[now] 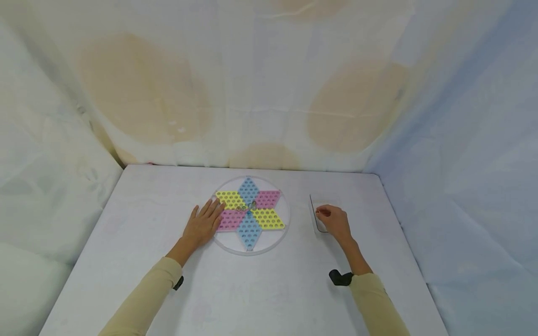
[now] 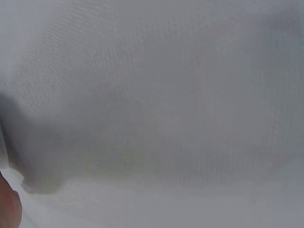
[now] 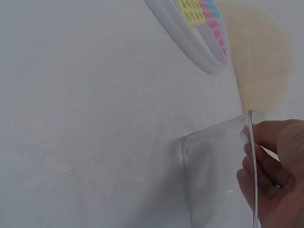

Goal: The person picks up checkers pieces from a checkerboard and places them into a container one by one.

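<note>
Fingertip pinch, right side

Our right hand (image 1: pixel 335 221) curls tight inside the clear container (image 3: pixel 213 166), right of the board (image 1: pixel 269 219), pinching what looks like a marble (image 3: pixel 244 134). Our left hand (image 1: pixel 203 226) rests flat on the board's left edge. We expect light, hard, slippery glass; grip mid-girth. Only the head view shows the central marbles (image 1: pixel 244 208); the right wrist view adds the container's upright wall.

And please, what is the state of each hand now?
Left hand: open, resting on the game board.
Right hand: curled at the clear container; grip cannot be told.
</note>
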`<move>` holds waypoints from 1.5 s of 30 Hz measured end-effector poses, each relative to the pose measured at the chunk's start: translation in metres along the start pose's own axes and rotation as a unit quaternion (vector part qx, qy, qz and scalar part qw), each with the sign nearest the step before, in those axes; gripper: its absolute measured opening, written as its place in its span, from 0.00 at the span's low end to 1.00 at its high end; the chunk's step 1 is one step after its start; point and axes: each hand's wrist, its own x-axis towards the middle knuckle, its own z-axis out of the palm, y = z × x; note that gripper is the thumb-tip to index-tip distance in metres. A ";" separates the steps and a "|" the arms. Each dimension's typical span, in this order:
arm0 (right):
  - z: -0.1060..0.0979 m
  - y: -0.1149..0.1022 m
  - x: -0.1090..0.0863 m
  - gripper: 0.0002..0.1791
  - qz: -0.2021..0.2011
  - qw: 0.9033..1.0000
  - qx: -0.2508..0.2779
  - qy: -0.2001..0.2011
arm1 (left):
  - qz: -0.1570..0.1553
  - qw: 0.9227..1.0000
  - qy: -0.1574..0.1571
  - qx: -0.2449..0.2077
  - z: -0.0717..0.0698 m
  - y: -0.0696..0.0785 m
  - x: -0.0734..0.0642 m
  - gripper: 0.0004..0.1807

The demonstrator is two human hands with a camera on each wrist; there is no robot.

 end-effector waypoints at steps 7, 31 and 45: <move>0.002 -0.001 0.004 0.12 0.021 0.999 -0.031 -0.009 | -0.004 1.000 -0.007 0.001 0.002 -0.001 0.003 0.31; 0.014 0.007 0.009 0.10 0.066 0.991 -0.108 -0.048 | 0.006 1.000 0.022 -0.009 0.008 -0.003 0.000 0.30; 0.015 0.005 0.009 0.10 0.085 0.988 -0.115 -0.052 | 0.012 0.999 0.036 -0.010 0.007 -0.002 -0.001 0.30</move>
